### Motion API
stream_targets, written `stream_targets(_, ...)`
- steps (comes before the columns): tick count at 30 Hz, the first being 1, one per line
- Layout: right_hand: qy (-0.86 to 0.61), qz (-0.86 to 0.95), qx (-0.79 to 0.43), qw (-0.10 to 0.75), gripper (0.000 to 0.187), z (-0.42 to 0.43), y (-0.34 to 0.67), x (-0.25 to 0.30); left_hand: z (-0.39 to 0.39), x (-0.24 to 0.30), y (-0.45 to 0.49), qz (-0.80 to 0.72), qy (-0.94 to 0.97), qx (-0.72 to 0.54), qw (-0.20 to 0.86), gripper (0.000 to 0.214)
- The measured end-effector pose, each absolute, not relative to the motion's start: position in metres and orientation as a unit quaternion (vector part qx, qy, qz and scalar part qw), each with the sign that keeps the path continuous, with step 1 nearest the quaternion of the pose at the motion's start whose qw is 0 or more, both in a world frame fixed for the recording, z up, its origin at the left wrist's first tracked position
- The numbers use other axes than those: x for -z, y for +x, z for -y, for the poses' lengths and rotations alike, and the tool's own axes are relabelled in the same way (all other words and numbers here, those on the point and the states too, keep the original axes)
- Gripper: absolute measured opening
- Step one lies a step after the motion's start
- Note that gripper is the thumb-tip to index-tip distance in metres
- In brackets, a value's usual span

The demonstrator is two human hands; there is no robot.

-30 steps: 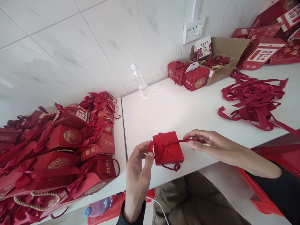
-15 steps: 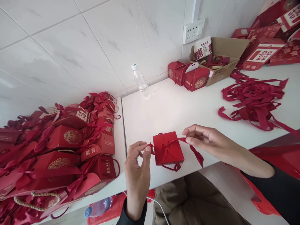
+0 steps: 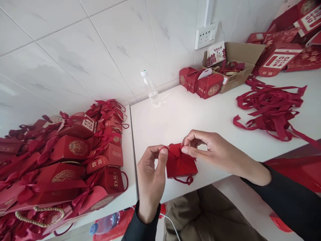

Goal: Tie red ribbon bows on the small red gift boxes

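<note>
A small red gift box (image 3: 181,165) sits near the front edge of the white table (image 3: 190,117), with a red cord handle hanging at its front side. A red ribbon (image 3: 167,149) crosses its petal-shaped lid. My left hand (image 3: 151,170) pinches the ribbon's left end beside the box. My right hand (image 3: 213,150) pinches the ribbon over the middle of the lid, fingers closed, and hides the box's right half.
A big heap of finished red gift boxes with bows (image 3: 67,157) fills the table at left. A clear water bottle (image 3: 149,88) stands by the tiled wall. Loose red ribbons (image 3: 272,107) lie at right. Behind them stand red boxes (image 3: 203,82) and a cardboard carton (image 3: 238,62).
My right hand has come in from the right of the box to over its lid, bringing the ribbon with it. My left hand stays at the box's left edge.
</note>
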State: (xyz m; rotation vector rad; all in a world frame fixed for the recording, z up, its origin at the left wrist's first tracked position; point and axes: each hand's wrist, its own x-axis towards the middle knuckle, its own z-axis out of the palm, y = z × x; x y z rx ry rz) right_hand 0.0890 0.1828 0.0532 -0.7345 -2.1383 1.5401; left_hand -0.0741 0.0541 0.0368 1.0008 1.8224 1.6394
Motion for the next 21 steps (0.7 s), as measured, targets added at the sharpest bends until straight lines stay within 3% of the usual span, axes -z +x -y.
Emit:
stream_targets(9,-0.212,0.736,-0.613,0.193,0.016,-0.184,0.073,-0.053,-0.066,-0.037,-0.075,-0.63,0.318,-0.611,0.358,0.035)
stream_targets(16,-0.222,0.754,-0.584,0.203,0.018,-0.184,0.074,-0.056,-0.062,-0.039,-0.076,-0.578,0.318,-0.603,0.45,0.024)
stream_targets(21,-0.22,0.751,-0.59,0.198,0.015,-0.183,0.075,-0.055,-0.062,-0.037,-0.075,-0.604,0.349,-0.575,0.427,0.027)
